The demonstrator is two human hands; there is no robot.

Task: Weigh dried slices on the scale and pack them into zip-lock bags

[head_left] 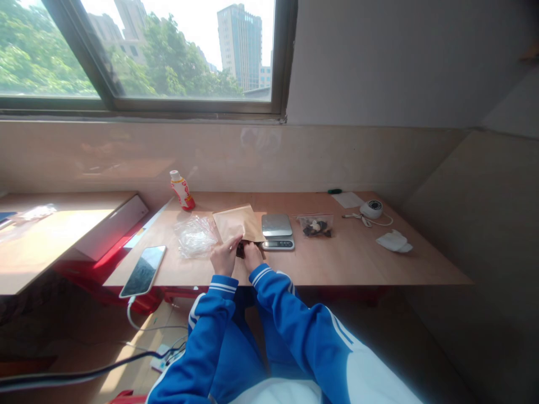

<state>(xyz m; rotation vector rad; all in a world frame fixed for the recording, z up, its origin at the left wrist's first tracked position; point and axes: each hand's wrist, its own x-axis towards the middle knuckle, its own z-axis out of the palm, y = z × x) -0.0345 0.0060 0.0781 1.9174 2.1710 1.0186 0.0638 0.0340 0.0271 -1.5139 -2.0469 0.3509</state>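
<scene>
Left hand (pixel 225 255), right hand (pixel 252 256) pinch a kraft pouch (pixel 236 223).

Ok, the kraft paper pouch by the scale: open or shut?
Open, it seems: the pouch is held at its near edge by the left hand and right hand, dark pieces at its mouth; inside is hidden.
</scene>
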